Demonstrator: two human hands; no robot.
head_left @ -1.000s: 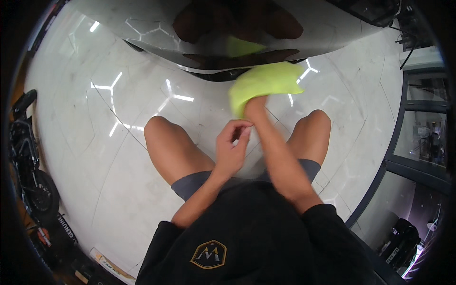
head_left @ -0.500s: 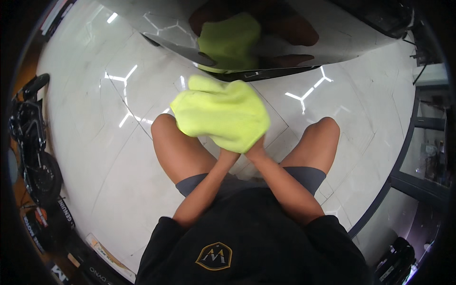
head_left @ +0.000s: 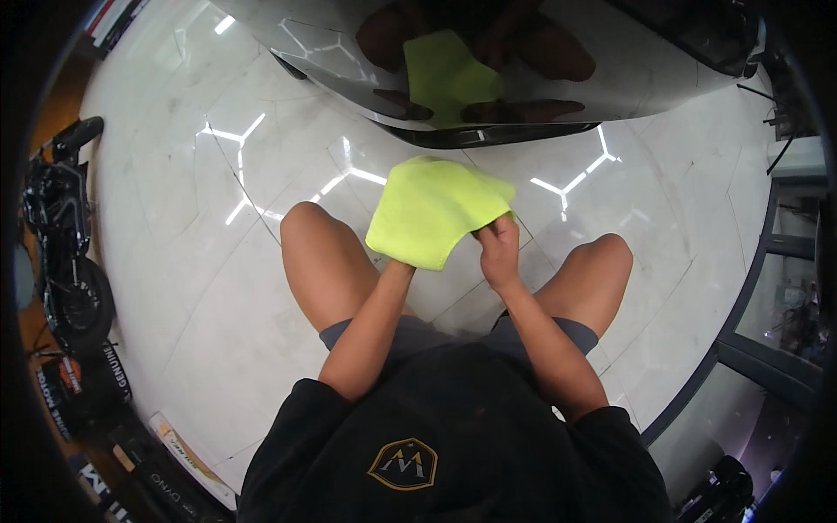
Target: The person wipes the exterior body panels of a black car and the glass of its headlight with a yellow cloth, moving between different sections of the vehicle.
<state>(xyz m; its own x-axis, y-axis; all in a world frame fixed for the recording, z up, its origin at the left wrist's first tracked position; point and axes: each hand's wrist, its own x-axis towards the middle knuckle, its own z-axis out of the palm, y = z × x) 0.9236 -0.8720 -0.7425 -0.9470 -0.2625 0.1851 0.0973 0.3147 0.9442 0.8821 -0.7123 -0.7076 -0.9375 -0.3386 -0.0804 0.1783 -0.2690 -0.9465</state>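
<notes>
A yellow-green microfiber cloth (head_left: 436, 209) is spread out in the air above my lap, between my knees and the glossy dark car panel (head_left: 514, 87). My right hand (head_left: 500, 247) pinches its right-hand lower edge between thumb and fingers. Under the near left part of the cloth goes my left hand (head_left: 400, 268); only the wrist end shows, and the fingers are covered. The cloth is apart from the car, whose body mirrors the cloth and my legs.
White glossy floor tiles (head_left: 209, 322) surround me, with light-strip reflections. A black motorcycle (head_left: 74, 253) stands at the far left above dark boxes (head_left: 157, 475). Dark-framed glass cabinets (head_left: 776, 288) line the right side. The car's lower edge (head_left: 488, 135) hangs just beyond the cloth.
The bunched cloth has been opened out flatter. My right hand has moved right and come into view at its edge; my left wrist has shifted slightly left, away from the right one.
</notes>
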